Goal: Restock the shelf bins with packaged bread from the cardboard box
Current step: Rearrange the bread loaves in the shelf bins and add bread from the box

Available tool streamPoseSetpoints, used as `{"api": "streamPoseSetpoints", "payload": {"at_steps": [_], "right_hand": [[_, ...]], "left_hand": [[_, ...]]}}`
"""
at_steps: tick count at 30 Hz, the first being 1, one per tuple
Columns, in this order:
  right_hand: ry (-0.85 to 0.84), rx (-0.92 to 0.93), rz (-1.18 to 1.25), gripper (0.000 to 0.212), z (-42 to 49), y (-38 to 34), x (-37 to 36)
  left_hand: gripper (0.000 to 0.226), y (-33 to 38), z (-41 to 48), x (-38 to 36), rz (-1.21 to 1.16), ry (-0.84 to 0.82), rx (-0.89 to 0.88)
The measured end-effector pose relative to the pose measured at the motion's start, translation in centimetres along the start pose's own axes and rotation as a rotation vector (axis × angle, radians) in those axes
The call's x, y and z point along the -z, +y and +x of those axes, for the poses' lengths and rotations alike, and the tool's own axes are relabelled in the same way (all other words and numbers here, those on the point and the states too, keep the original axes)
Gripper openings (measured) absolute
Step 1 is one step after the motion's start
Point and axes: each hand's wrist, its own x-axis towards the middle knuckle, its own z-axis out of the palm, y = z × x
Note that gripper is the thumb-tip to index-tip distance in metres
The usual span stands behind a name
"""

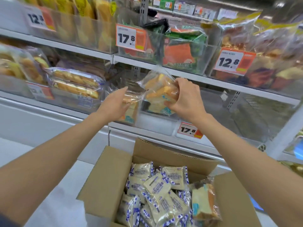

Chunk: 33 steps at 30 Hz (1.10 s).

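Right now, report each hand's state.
Left hand: open, fingers against a clear-wrapped bread loaf in the bin.
Right hand: closed on a clear bag of sliced bread.

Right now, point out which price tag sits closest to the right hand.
The 17.8 tag on the shelf edge just below the right hand. The other tags hang higher or far left.

Price tags motion-blurred, unreadable

Cardboard box below shelf bins
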Motion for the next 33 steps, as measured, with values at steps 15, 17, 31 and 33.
{"api": "streamPoseSetpoints", "payload": {"at_steps": [15,17,31,33], "right_hand": [[-0.756,-0.12,-0.257,0.115,6.5,5.3,-12.7],[-0.749,-0.078,-0.265,0.135,6.4,5.2,-12.7],[-0.656,-0.099,-0.189,0.129,6.4,4.8,-14.9],[-0.637,-0.131,-0.145,0.128,6.8,4.7,-15.5]], "left_hand": [[0.052,-5.5,4.4,-6.6,0.415,0.211,-0.222],[0.052,-5.5,4.3,-6.6,0.406,0.212,-0.222],[0.054,-5.5,4.2,-6.6,0.397,0.225,-0.23],[0.054,-5.6,4.1,-6.6,0.391,0.226,-0.231]]}}
